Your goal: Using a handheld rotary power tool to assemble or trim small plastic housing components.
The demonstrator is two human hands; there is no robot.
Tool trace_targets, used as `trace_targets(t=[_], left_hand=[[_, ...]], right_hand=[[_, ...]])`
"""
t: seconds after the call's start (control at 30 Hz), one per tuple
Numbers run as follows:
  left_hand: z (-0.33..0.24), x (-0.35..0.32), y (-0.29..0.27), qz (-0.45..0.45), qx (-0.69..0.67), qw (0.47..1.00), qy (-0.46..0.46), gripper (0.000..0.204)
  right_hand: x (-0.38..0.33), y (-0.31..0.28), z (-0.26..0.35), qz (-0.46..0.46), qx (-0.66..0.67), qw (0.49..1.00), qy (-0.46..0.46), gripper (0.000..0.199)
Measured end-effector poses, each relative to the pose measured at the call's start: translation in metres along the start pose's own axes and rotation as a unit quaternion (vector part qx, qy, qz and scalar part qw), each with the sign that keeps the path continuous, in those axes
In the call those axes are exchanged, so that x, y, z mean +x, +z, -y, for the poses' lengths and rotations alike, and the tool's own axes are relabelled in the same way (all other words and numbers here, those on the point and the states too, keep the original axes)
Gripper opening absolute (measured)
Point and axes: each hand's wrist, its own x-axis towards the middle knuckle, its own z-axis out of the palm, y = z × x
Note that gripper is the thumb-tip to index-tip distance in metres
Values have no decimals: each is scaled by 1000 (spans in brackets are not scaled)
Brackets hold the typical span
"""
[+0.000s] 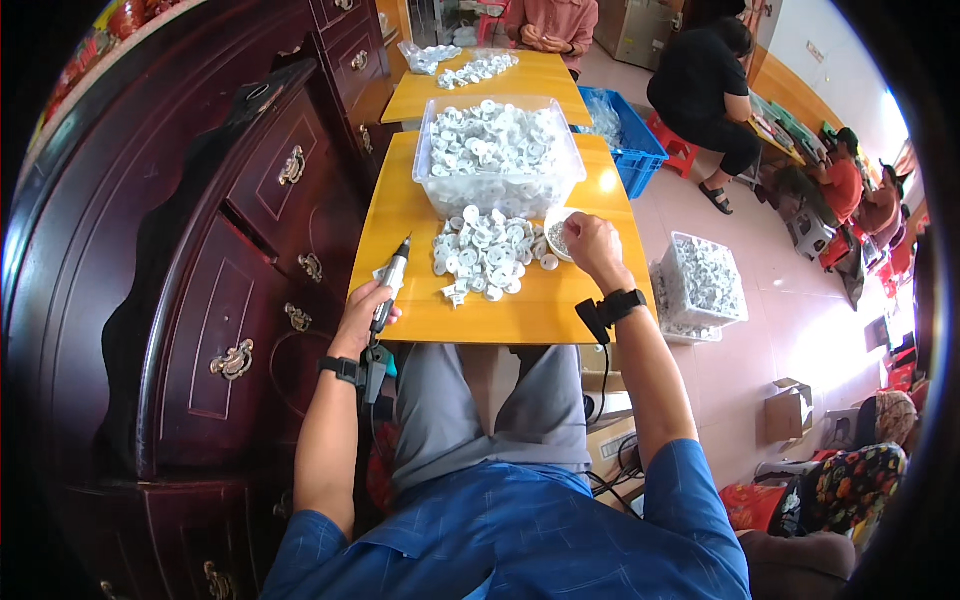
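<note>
My left hand point(364, 316) is wrapped round a slim electric screwdriver point(394, 276), its bit pointing up and away over the left edge of the yellow table point(400, 325). Over a small white bowl point(556, 217), my right hand point(597, 248) has its fingers bent together, dipping toward the small bits inside. What sits between those fingertips is hidden. A loose heap of white round plastic parts point(485, 255) lies between my hands. Right behind it stands a clear plastic bin point(500, 187) heaped with more such parts.
Dark wooden drawers point(240, 300) close in on the left. A blue crate point(640, 165) and another filled clear bin point(705, 285) stand to the right. Across a second yellow table point(550, 75) sits a person point(555, 25). Several others work on the right. Black cables hang below my right wrist.
</note>
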Motion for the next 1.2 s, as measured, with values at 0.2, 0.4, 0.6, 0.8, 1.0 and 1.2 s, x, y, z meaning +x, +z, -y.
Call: trace_targets(t=[0.2, 0.4, 0.6, 0.8, 1.0, 1.2], left_hand=[[0, -13, -4, 37, 5, 999, 4, 36], [8, -42, -1, 55, -40, 997, 32, 39], [32, -96, 11, 99, -95, 990, 8, 40], [47, -133, 20, 122, -74, 990, -14, 44], [70, -151, 20, 118, -74, 989, -47, 38], [68, -157, 23, 121, -95, 986, -58, 37]], right_hand=[[23, 28, -14, 108, -123, 984, 64, 17], [28, 41, -23, 125, -145, 980, 47, 14], [32, 44, -30, 101, -158, 982, 37, 12], [35, 46, -36, 77, -137, 987, 44, 11], [33, 37, -32, 84, -108, 990, 41, 14], [29, 39, -30, 82, -116, 989, 32, 14]])
